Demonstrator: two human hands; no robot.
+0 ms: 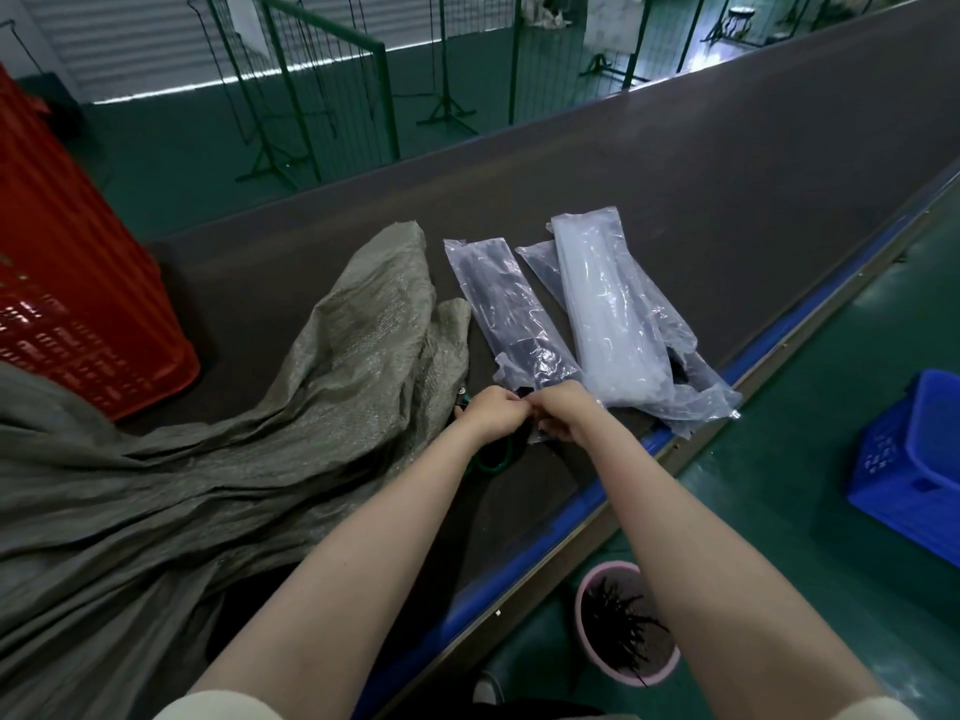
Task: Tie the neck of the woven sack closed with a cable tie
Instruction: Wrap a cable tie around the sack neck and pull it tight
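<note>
A grey-green woven sack lies crumpled across the dark belt, its neck spread flat toward the far side. Right of it lies a clear plastic bag of black cable ties. My left hand and my right hand meet at that bag's near, open end, fingers pinched on the plastic and the black tie ends there. Which tie each hand grips is hidden by the fingers.
A bag of white cable ties lies to the right, near the belt's blue edge. Green-handled scissors lie under my left wrist. A red crate stands at left, with a blue crate and a pink bucket of black offcuts on the floor.
</note>
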